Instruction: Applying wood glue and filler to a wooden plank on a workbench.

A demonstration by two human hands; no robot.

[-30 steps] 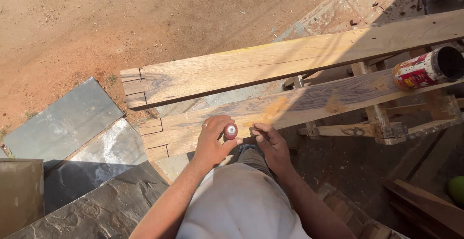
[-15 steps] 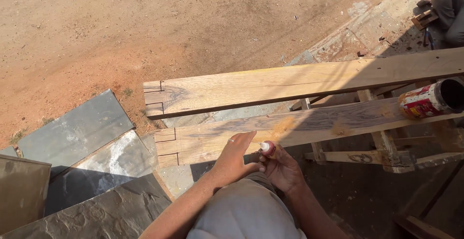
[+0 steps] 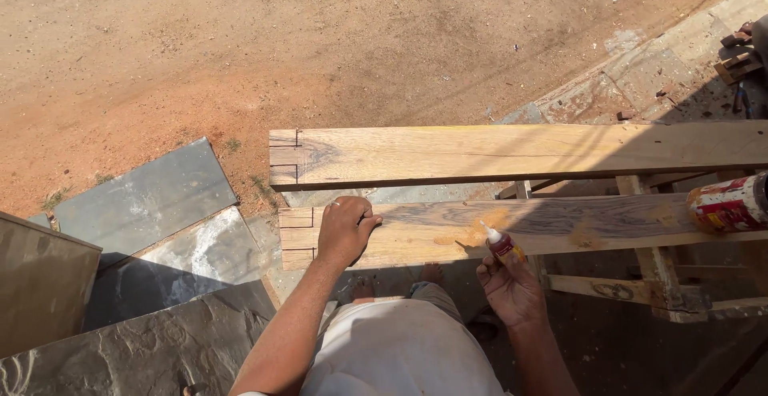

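Our two bare hands, arms reaching out from the near edge

Our left hand (image 3: 346, 232) lay palm down with the fingers curled loosely, a ring on one finger, the bare forearm running straight back toward us and to the left. Our right hand (image 3: 510, 284) sat nearer and to the right, palm turned up, fingers closed in a pinch, wrist bent and forearm angled back to the right.

The near plank (image 3: 560, 232) and the far plank (image 3: 520, 154) are bare, matt wood with dark streaked grain and sawn notches at their ends. The small glue bottle (image 3: 502, 246) looks like glossy plastic. The slabs (image 3: 152, 204) on the ground are rough grey stone, beside dusty red earth (image 3: 240, 44).
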